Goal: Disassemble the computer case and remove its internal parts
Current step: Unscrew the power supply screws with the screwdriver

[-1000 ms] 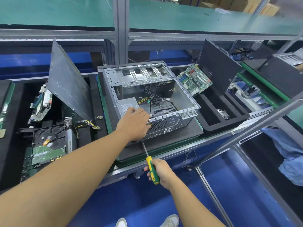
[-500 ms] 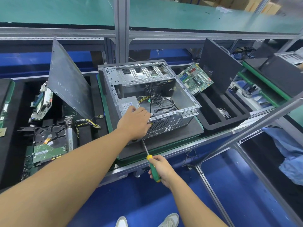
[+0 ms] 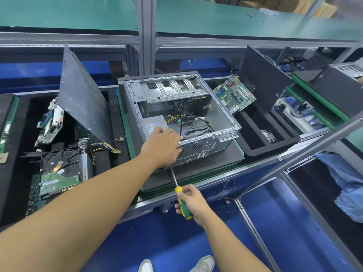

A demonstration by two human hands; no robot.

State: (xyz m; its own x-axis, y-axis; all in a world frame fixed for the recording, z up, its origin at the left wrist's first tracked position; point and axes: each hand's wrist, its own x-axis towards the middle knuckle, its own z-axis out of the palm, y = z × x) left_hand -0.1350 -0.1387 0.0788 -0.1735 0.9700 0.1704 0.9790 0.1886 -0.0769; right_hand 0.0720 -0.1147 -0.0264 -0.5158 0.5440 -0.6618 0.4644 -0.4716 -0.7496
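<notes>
An open grey computer case [image 3: 222, 116] lies on its side on a dark mat, with loose cables and a grey power supply [image 3: 153, 124] inside at the near left corner. My left hand [image 3: 163, 146] rests over the case's near rear edge by the power supply, fingers curled on the rim. My right hand [image 3: 191, 200] grips the green and yellow handle of a screwdriver [image 3: 181, 199]. Its shaft runs up to the case's rear panel, and the tip is hidden under my left hand.
A removed side panel [image 3: 82, 101] leans at the left over a black tray holding a hard drive [image 3: 59, 171] and boards. A motherboard [image 3: 234, 94] and another dark panel [image 3: 261, 79] stand at the right above a black tray [image 3: 271, 142]. Blue floor lies below.
My right hand has shifted slightly on the screwdriver handle, as in turning it. My left hand stays on the case edge.
</notes>
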